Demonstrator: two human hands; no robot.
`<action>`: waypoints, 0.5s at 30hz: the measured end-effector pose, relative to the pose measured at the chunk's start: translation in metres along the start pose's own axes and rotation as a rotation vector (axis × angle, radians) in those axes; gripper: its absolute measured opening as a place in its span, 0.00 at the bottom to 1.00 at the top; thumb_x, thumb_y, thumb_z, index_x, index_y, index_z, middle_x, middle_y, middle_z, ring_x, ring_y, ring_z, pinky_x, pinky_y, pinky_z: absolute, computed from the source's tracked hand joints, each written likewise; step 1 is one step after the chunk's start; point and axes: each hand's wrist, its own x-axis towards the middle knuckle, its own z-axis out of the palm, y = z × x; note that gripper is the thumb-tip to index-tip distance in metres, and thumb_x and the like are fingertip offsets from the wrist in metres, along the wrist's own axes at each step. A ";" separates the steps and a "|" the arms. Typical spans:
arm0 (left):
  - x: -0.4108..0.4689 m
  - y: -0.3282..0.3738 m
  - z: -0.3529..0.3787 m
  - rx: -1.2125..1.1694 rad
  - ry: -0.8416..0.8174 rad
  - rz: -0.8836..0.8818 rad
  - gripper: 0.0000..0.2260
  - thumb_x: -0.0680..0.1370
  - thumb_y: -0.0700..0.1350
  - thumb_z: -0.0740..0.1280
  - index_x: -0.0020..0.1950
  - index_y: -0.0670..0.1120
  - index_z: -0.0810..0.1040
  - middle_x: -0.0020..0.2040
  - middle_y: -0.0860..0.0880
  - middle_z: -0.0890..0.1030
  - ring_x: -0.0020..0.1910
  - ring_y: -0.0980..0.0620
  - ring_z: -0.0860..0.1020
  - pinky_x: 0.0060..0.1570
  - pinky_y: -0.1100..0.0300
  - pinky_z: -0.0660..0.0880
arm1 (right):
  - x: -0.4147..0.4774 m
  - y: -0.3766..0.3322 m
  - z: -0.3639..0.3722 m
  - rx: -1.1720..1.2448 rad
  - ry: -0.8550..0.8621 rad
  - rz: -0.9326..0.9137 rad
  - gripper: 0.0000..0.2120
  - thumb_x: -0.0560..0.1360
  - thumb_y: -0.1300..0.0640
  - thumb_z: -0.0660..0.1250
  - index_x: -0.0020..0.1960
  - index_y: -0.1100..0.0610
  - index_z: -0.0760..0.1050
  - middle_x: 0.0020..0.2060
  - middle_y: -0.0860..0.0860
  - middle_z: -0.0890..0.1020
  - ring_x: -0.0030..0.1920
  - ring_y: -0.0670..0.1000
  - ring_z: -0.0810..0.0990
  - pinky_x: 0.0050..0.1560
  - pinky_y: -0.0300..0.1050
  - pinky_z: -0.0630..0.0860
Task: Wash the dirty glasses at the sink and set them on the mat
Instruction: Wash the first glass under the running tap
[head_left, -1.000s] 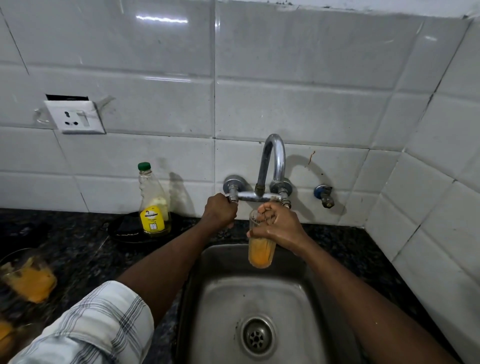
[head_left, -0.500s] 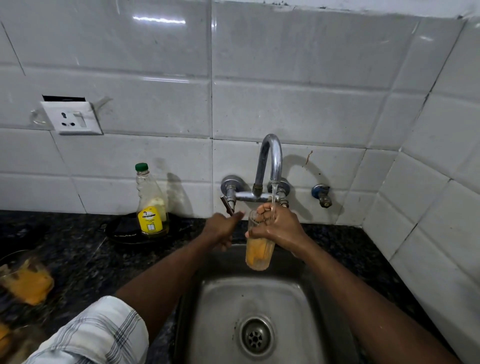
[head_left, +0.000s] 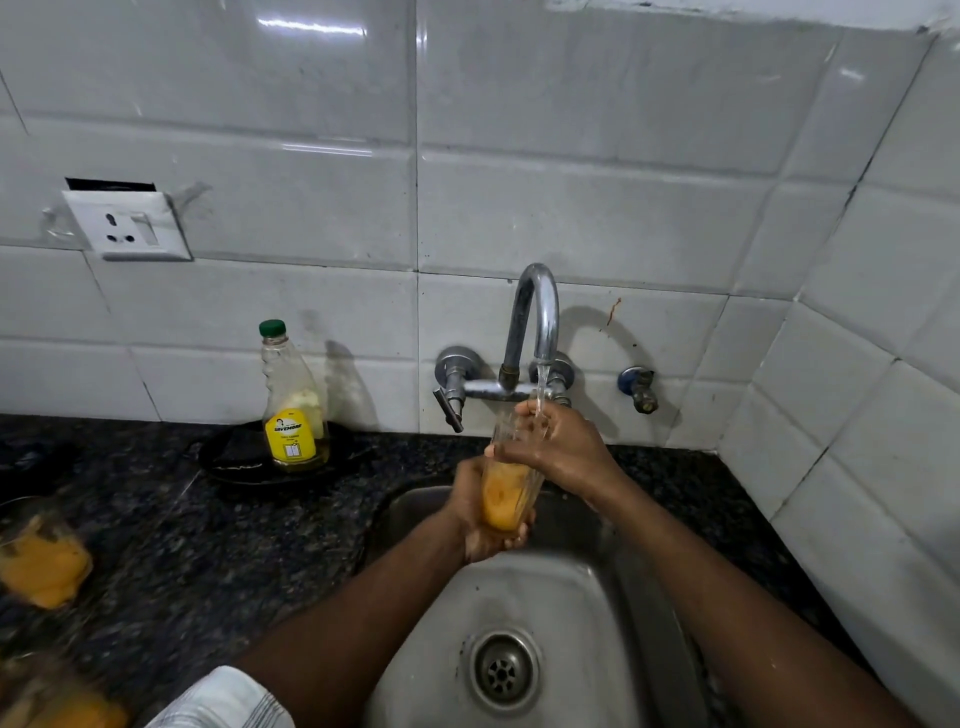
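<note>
Orange-smeared glass (head_left: 505, 501) near upright directly below the tap (head_left: 540, 312), mouth up to the stream (head_left: 541, 384) | your left hand (head_left: 480, 525) wraps its base | your right hand (head_left: 563, 452) clamps the rim, nearer the tap.

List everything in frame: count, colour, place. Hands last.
tap: 1, chrome, wall-mounted, water running
sink: 1, steel, bottom centre
counter: 1, dark speckled, around sink
glass: 1, clear with orange residue, under tap, over sink
dirty glasses: 2, orange-smeared, blurred, counter far left
black dish: 1, counter by wall
bottle: 1, clear, green cap, yellow label, on black dish
socket: 1, white, left wall
valve: 1, blue-topped, right of tap
left hand: 1, fingers round glass base
right hand: 1, grips glass top
</note>
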 end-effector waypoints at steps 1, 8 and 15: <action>-0.001 0.001 0.001 0.001 0.027 0.009 0.31 0.80 0.62 0.47 0.51 0.39 0.78 0.34 0.41 0.77 0.30 0.46 0.74 0.25 0.63 0.69 | -0.002 0.001 -0.001 -0.101 0.051 -0.066 0.28 0.65 0.46 0.79 0.61 0.51 0.74 0.52 0.44 0.79 0.51 0.44 0.79 0.47 0.37 0.76; -0.007 0.000 -0.002 0.032 0.073 0.076 0.23 0.80 0.57 0.52 0.52 0.39 0.77 0.32 0.42 0.78 0.28 0.47 0.75 0.23 0.63 0.70 | -0.013 -0.006 -0.007 -0.376 -0.129 -0.222 0.18 0.74 0.44 0.71 0.58 0.54 0.77 0.50 0.48 0.83 0.46 0.44 0.80 0.48 0.40 0.78; -0.010 -0.004 0.008 0.002 0.530 0.430 0.12 0.80 0.46 0.62 0.49 0.39 0.79 0.40 0.40 0.82 0.32 0.46 0.79 0.23 0.59 0.73 | 0.020 -0.020 -0.032 -0.177 -0.691 0.141 0.11 0.76 0.63 0.65 0.52 0.49 0.80 0.47 0.46 0.84 0.49 0.47 0.81 0.53 0.42 0.77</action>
